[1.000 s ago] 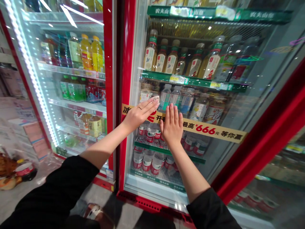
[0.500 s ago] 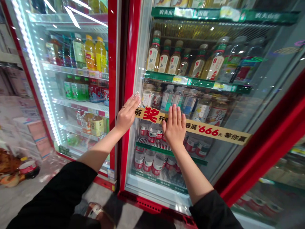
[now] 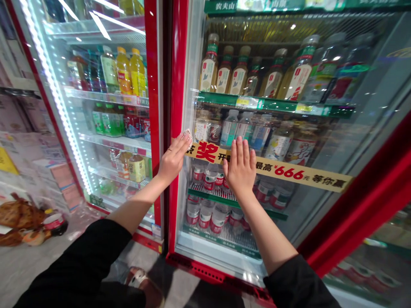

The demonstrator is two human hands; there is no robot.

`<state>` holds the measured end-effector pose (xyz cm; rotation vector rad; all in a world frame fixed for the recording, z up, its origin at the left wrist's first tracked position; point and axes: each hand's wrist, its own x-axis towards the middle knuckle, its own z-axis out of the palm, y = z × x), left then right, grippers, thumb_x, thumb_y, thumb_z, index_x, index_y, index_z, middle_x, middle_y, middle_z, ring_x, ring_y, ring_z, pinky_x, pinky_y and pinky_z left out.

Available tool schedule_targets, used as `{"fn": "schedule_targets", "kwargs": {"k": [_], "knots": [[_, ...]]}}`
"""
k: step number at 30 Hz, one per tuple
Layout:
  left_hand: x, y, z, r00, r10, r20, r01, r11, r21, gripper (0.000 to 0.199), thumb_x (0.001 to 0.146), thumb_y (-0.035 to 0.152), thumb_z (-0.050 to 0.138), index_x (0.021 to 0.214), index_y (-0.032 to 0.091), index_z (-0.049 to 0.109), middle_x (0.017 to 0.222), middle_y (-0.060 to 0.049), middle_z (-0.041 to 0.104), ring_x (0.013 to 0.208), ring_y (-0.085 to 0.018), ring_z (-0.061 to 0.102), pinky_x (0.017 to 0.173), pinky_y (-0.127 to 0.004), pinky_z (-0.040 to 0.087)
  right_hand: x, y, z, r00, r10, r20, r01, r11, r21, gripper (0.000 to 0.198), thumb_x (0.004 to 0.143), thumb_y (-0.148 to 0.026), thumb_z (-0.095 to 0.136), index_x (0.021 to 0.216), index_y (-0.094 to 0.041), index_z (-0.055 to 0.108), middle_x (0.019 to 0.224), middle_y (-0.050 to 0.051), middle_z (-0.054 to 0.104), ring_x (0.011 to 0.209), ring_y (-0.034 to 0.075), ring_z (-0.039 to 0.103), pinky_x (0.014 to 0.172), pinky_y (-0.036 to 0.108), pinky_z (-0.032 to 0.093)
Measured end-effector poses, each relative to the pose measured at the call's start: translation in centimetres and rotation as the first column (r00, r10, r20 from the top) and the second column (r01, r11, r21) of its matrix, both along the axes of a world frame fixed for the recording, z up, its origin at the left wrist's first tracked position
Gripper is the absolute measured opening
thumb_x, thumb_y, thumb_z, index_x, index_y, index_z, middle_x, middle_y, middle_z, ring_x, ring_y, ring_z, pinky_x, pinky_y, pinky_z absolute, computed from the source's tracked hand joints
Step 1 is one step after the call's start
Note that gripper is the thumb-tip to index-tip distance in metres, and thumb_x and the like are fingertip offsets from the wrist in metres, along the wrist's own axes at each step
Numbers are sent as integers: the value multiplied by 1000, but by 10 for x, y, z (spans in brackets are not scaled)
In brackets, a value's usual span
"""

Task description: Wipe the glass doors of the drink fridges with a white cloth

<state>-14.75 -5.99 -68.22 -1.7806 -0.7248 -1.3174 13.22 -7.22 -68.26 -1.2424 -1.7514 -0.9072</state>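
Observation:
My left hand [image 3: 172, 160] lies at the left edge of the glass fridge door [image 3: 282, 237], fingers stretched forward and pressed together. A small whitish patterned cloth or tissue [image 3: 188, 133] shows under its fingertips, mostly covered by the fingers. Flat against the glass, my right hand [image 3: 241, 171] holds nothing, its fingers extended. It covers part of the beige banner strip [image 3: 327, 177] with red and black lettering. Behind the glass stand tea bottles [image 3: 208, 70] and, lower down, water bottles with red labels [image 3: 219, 220].
To the left is a second lit drinks fridge [image 3: 153, 107] with a red frame. Pink cartons [image 3: 61, 175] are stacked beyond it. A brown bag [image 3: 21, 214] and a dark bottle with a red label [image 3: 55, 222] are on the floor. Another red-framed fridge [image 3: 356, 205] stands at right.
My left hand has slid slightly down along the door edge with the cloth or tissue. My right hand stays at the same spot on the glass. The camera view has shifted a little.

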Motion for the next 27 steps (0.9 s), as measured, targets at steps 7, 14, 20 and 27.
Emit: {"fn": "schedule_targets", "kwargs": {"k": [7, 14, 20, 27], "knots": [[0, 11, 19, 993, 3, 118, -2, 1000, -10, 85, 105, -6, 41, 179, 36, 36, 177, -2, 51, 169, -21, 39, 140, -48, 44, 1, 2, -1, 1000, -7, -3, 7, 1000, 7, 67, 117, -42, 34, 179, -17, 33, 185, 11, 38, 174, 26, 34, 142, 55, 31], [48, -4, -15, 1000, 9, -23, -10, 999, -33, 92, 106, -5, 42, 184, 35, 12, 176, -6, 50, 166, -25, 43, 136, -49, 51, 0, -1, 1, 1000, -12, -13, 11, 999, -38, 67, 117, -44, 31, 179, -20, 33, 185, 9, 36, 174, 26, 32, 142, 56, 30], [34, -10, -4, 989, 77, -122, -76, 997, 11, 91, 106, -6, 41, 184, 32, 13, 172, -7, 56, 164, -22, 46, 132, -43, 55, 1, 2, -2, 998, 53, -34, -53, 999, -11, 69, 115, -39, 40, 180, -16, 34, 185, 14, 36, 175, 28, 31, 146, 52, 20], [45, 9, 12, 981, 79, 179, -88, 995, 40, 84, 109, -2, 38, 183, 35, 24, 177, -4, 51, 169, -21, 40, 137, -47, 49, 0, -2, 1, 999, 41, -6, -41, 999, -33, 65, 117, -40, 37, 177, -14, 41, 185, 14, 34, 174, 27, 33, 145, 47, 20]]}}
